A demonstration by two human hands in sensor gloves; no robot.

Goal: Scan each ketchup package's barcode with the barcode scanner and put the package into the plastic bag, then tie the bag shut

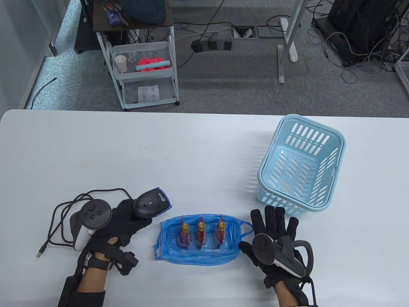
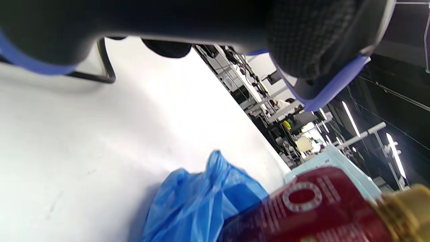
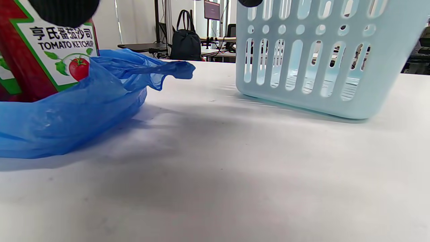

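Three red ketchup packages (image 1: 201, 235) with gold caps stand upright in a row inside the blue plastic bag (image 1: 198, 254), whose mouth lies open on the table. My left hand (image 1: 127, 220) grips the dark barcode scanner (image 1: 151, 203) just left of the bag. Close under the left wrist view are a ketchup package (image 2: 312, 208) and the bag (image 2: 201, 201). My right hand (image 1: 274, 224) hovers flat with its fingers spread, right of the bag, holding nothing. One ketchup label (image 3: 50, 43) and the bag (image 3: 74, 114) fill the left of the right wrist view.
A light blue slotted basket (image 1: 338, 144) stands at the table's right, just beyond my right hand, and also appears as basket (image 3: 322, 67). The scanner's black cable (image 1: 60, 217) loops on the table at the far left. A cart stands on the floor beyond the table.
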